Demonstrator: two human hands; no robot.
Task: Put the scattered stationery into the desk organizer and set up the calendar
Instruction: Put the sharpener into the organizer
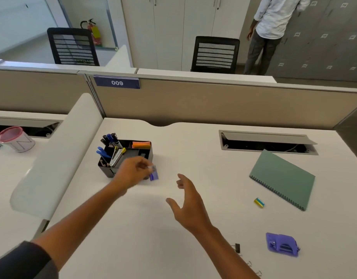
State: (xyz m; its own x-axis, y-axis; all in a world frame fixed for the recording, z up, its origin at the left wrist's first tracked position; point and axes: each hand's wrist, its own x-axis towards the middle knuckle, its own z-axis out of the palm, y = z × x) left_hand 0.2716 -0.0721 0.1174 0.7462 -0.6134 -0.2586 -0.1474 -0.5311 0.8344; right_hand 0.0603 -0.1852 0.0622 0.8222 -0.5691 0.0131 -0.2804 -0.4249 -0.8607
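A black organizer [142, 153] stands at the desk's far left, holding pens [110, 138], scissors [102, 153], a stapler [116, 157] and orange notes [141, 145]. A green spiral calendar [282, 178] lies flat at right. Nearer lie an eraser [259, 202], purple punch [282, 244] and binder clip [237, 248].

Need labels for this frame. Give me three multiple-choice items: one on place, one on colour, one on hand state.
1. Where does the green notebook lie?
A. in the desk organizer
B. on the desk, right of the hands
C. on a chair

2. What colour is the hole punch?
A. purple
B. red
C. black

3. What is the left hand doing?
A. resting flat on the desk
B. gripping a pen
C. pinching a small blue item beside the desk organizer

Key: 1 B, it lies flat near the desk's right side. 2 A, its body is purple. 3 C, fingertips hold the item.
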